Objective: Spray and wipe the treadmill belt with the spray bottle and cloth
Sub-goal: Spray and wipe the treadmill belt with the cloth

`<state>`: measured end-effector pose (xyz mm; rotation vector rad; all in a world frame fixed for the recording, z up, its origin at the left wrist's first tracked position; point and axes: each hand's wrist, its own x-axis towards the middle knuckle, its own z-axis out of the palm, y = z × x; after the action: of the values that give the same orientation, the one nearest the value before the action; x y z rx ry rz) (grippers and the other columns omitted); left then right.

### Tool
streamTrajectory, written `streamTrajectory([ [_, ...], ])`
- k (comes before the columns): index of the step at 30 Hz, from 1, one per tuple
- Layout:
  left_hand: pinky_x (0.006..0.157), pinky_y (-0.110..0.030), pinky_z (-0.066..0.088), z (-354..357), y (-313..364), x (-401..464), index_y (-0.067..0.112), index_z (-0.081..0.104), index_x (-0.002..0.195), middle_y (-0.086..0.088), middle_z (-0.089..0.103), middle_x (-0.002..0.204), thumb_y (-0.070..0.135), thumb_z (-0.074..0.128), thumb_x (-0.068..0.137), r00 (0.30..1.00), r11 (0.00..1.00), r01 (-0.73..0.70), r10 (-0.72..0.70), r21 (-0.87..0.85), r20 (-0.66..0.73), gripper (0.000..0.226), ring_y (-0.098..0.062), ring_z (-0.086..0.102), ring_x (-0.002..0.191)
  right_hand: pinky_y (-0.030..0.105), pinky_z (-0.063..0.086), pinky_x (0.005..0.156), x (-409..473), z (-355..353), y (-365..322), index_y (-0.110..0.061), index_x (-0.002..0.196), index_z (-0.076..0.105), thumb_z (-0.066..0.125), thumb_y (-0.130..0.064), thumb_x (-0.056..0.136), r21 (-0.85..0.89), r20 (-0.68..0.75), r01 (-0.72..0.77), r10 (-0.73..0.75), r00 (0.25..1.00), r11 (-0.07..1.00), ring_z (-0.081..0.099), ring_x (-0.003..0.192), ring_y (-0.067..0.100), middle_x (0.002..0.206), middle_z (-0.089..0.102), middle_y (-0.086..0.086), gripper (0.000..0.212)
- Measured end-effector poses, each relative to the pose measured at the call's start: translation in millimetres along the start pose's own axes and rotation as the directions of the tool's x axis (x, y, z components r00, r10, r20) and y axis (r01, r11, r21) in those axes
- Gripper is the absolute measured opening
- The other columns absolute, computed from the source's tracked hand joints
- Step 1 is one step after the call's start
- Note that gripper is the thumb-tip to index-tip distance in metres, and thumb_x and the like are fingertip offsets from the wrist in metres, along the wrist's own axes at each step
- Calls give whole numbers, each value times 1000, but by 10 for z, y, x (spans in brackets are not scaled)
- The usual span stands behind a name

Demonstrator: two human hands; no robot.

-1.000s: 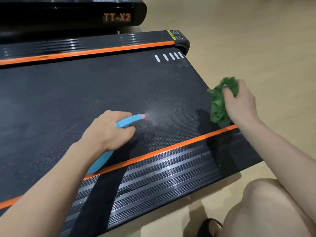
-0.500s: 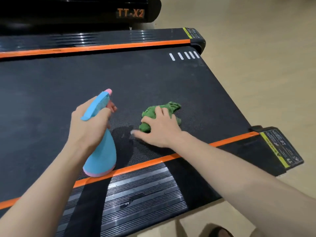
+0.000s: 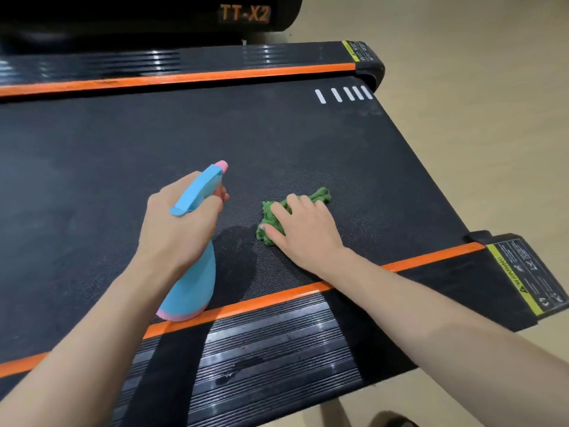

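Observation:
The black treadmill belt (image 3: 154,155) fills the middle of the head view, between two orange-edged side rails. My left hand (image 3: 178,232) grips a light-blue spray bottle (image 3: 194,282) with a pink nozzle, held upright, its pink base over the near edge of the belt. My right hand (image 3: 308,235) presses flat on a crumpled green cloth (image 3: 271,214) lying on the belt, right of the bottle. A darker damp patch (image 3: 243,260) shows on the belt between bottle and cloth.
The near ribbed side rail (image 3: 277,343) with its orange stripe lies under my forearms. The far rail (image 3: 184,69) runs along the top, with the "TT-X2" housing (image 3: 243,13) behind it. Beige floor (image 3: 480,118) lies to the right. A sandalled foot (image 3: 391,422) shows at the bottom edge.
A second ago the left hand was spraying with the bottle tipped forward; it now holds it upright. The right hand brought the cloth from the belt's end onto the sprayed patch.

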<state>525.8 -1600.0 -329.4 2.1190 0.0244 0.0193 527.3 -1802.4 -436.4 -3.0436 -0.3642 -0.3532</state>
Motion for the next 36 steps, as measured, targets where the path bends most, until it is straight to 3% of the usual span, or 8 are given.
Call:
streamTrajectory([
  [3,77,-51,59,4,7,-10,20,71,82,-3,75,91,28,50,78,1000,1000,14,-14,-10,-3,22,-30,66,76,38,43,67,-16,-20,540,-18,104,62,41,-52,98,-88,36,124,-121,992,988,63,81,29,91,65,6,41],
  [9,78,-54,59,26,22,-7,18,71,87,-6,75,89,29,52,79,1000,1000,12,-12,-2,24,24,-32,64,75,46,48,84,-93,-145,1561,-18,118,54,32,-52,99,-170,61,-550,566,822,817,59,105,40,118,61,19,44],
  [14,79,-52,60,78,65,-11,19,73,92,-4,75,90,31,51,78,997,1000,13,-15,28,73,29,-32,63,76,41,46,72,-56,-76,31,-22,105,57,37,-53,97,52,128,-146,139,982,988,63,90,33,99,66,8,39],
  [17,75,-43,57,46,51,-24,18,72,88,-7,75,92,30,50,76,999,1000,15,-16,23,42,28,-28,62,71,40,46,72,-163,-170,-106,-23,112,57,31,-59,94,90,176,105,-120,977,990,62,92,30,102,64,5,47],
  [22,78,-49,60,-8,46,-42,20,74,88,-8,76,92,28,51,75,999,999,39,-38,-33,7,28,-23,63,67,44,48,82,-269,-241,1132,-24,122,53,33,-57,99,-129,228,-215,240,943,968,59,107,35,122,61,9,46],
  [25,80,-50,59,0,59,-53,23,76,94,-6,76,92,30,50,76,999,999,38,-37,-31,17,32,-28,65,72,43,46,76,-322,-282,991,-21,106,50,34,-52,101,-99,207,-362,376,903,927,61,101,36,113,64,9,35],
  [31,83,-50,59,13,61,-47,24,77,93,-4,77,96,29,51,76,999,999,39,-38,-34,18,31,-30,66,79,39,37,71,-533,-358,-507,-23,101,59,40,-52,98,138,219,-31,0,976,990,61,89,29,97,67,2,35],
  [36,76,-36,54,-15,60,-72,21,73,84,-1,78,100,28,51,77,999,999,33,-32,-33,12,25,-33,66,81,40,46,74,-744,-409,310,-24,97,65,29,-59,93,60,238,18,-32,971,998,61,90,31,90,63,3,50],
])
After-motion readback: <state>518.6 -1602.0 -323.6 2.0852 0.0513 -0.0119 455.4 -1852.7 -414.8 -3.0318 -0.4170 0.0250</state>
